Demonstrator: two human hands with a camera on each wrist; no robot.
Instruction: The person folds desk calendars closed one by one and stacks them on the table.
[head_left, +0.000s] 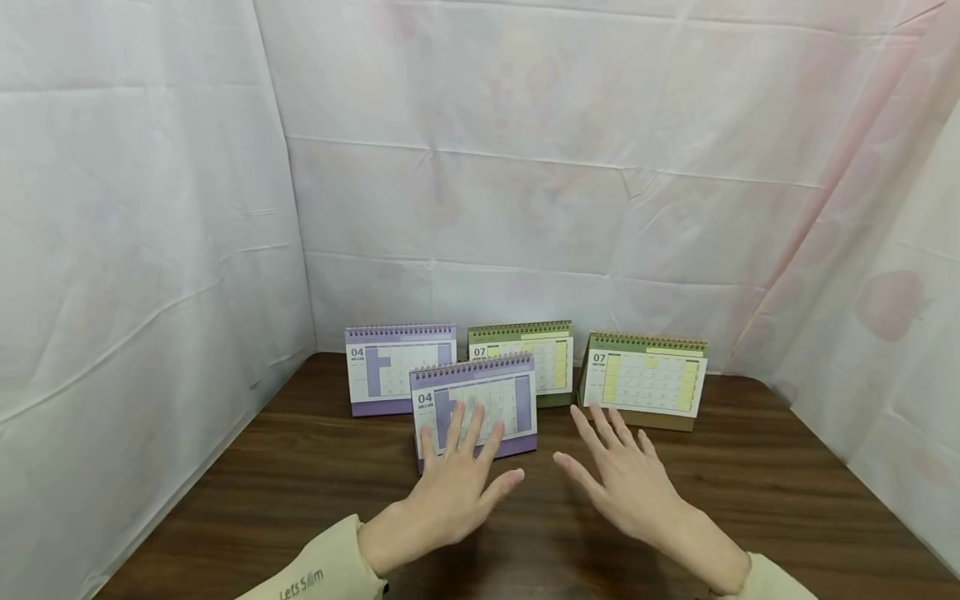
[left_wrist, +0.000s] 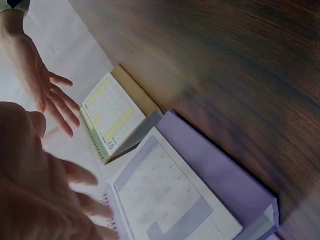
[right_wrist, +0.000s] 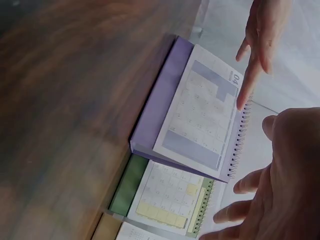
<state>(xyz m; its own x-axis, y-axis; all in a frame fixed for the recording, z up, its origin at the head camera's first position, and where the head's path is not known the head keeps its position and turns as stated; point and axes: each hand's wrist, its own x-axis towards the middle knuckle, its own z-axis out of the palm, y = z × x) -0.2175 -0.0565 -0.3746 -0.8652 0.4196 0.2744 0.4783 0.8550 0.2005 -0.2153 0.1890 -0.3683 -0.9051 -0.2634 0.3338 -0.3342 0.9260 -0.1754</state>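
Note:
Fingers spread and straight, my left hand hovers in front of the nearer purple desk calendar, which shows 04. In the left wrist view that calendar stands apart from the fingers. My right hand is also spread, palm down, holding nothing, nearest to a green desk calendar marked 07 with a brown base. Behind the front calendar stand a second purple calendar showing 04 and another green calendar showing 07, both partly hidden by it. All stand upright like tents, spiral binding on top.
The calendars stand on a dark wooden table. Pale patterned cloth hangs behind it, with more cloth on the left side and the right side.

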